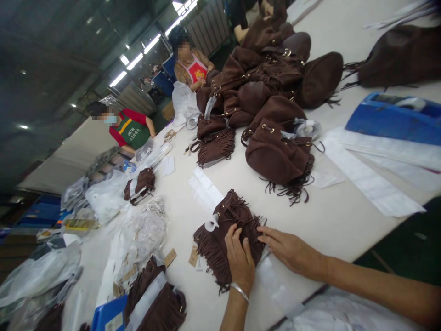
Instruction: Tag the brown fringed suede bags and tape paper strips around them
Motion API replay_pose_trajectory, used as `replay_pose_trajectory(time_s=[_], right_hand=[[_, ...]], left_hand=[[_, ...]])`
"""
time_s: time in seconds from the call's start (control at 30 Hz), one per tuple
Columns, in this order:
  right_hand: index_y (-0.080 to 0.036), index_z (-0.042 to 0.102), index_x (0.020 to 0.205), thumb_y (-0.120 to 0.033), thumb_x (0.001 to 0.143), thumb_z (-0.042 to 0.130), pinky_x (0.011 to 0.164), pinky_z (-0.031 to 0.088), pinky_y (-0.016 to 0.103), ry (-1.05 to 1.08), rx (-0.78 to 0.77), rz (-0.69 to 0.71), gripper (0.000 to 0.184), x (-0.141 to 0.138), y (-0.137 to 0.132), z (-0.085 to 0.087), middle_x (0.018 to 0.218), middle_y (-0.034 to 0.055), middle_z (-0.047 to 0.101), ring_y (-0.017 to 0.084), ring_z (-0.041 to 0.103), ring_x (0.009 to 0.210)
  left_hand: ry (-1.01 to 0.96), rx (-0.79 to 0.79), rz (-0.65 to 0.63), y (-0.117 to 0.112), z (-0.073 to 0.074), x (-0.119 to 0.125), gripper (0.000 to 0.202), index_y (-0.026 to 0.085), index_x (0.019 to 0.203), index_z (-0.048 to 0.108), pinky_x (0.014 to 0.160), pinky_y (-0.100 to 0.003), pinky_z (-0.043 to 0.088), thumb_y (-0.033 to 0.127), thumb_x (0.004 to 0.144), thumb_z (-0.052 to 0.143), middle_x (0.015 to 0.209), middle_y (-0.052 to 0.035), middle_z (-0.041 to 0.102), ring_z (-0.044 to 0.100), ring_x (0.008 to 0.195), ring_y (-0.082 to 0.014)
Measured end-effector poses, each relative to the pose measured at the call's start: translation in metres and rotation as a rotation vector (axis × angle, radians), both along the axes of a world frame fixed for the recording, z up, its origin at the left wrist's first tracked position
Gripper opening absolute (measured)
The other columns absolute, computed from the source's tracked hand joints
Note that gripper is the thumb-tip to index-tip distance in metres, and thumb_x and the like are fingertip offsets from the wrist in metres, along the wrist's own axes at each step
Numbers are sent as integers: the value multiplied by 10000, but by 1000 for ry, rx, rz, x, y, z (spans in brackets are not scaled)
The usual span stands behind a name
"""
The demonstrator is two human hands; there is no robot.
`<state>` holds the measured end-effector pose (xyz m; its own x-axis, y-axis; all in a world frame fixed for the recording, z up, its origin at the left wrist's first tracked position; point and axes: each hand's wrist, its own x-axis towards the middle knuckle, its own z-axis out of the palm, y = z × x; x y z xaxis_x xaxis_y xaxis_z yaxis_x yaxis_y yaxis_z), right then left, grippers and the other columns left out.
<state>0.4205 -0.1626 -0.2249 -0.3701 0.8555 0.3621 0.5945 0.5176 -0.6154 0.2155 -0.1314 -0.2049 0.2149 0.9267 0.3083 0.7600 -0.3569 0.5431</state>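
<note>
A dark brown fringed drawstring bag (215, 243) lies on the pale worktable in front of me. My left hand (240, 259), with a silver bracelet at the wrist, rests on top of it, its thumb and fingers apart. At the bag's right edge, my right hand (292, 253) has its fingertips closed on the fringed side, next to a thin pale strip. A curled white piece (212, 223) sits on the bag. Beside its lower left corner is a brown paper tag (193, 256).
A heap of brown bags (255, 87) covers the far table, with another bag (279, 151) nearer. White strips (372, 174) lie beside a blue bin (396, 117). Clear plastic (144, 230) and a banded bag (158, 299) are at left. Co-workers (132, 128) stand across the table.
</note>
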Motion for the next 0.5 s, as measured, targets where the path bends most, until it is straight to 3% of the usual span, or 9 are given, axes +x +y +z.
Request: replay_pose_trajectory(time_s=[0.07,0.17,0.23,0.33,0.5], right_hand=[[-218,611,1207,-177,971,427,858,573,332,49,-154,14,302,9,-1,9,1176,100,676,196,670,1027],[-240,646,1041,-259,997,413,752,569,322,58,-248,-23,237,20,11,23,919,39,701,181,685,807],[-230,618,1137,-235,987,404,855,547,354,102,-197,-85,262,21,25,27,1050,67,692,205,674,956],[-214,512,1317,-183,920,462,969,501,379,202,-189,-83,402,11,46,20,1281,102,610,224,608,1144],[-192,480,1313,-137,867,481,1010,463,382,296,-261,-51,449,-3,59,-4,1273,111,599,222,583,1163]], left_hand=[[14,-7,2,0,2,2,307,163,1277,516,1113,-481,407,195,993,403,1386,-162,484,442,1340,-230],[40,-4,-1,1,1,3,307,171,1278,516,1117,-484,401,192,990,409,1384,-156,486,432,1342,-230],[60,4,-6,1,-1,3,309,173,1279,518,1115,-486,400,193,988,415,1380,-155,489,428,1342,-234],[96,40,-8,0,-4,3,309,173,1273,531,1087,-481,421,193,982,428,1353,-158,501,451,1315,-243],[179,78,-14,-2,-6,5,276,204,1202,595,984,-444,470,178,976,439,1170,-119,567,537,1147,-236]])
